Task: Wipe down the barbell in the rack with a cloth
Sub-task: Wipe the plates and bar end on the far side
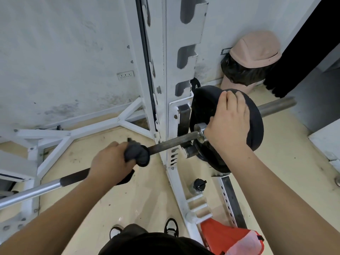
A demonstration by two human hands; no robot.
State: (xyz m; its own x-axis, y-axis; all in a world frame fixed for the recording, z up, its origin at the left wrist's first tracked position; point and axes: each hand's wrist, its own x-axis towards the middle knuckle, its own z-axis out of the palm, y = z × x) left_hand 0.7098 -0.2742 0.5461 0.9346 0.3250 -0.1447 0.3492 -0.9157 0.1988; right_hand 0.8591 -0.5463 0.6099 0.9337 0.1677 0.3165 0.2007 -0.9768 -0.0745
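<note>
So the long steel barbell (173, 142) sits across the white metal rack (171, 52). The left hand (108, 159) has its fingers closed around a dark grey cloth (137, 153) that's bunched round the shaft. The rough, darker stretch of bar runs from just past those fingers up to the collar, and the shiny part comes out behind the wrist. The right hand (228, 124) is on the black round weight plate (256, 129), fingers curled over its top rim and thumb down near the collar, bracing it by the look of it.

My take on doing this bit well: get the cloth wrapped all the way round so the underside gets cleaned too. Squeeze firm and twist a little while sliding, since that rough surface probably holds grime. Work toward the collar, right up to where the right thumb sits. Hold the plate steady so the bar doesn't spin inside the cloth. A loose tail of cloth hangs below the left palm, so watch it doesn't snag on the rack.
</note>
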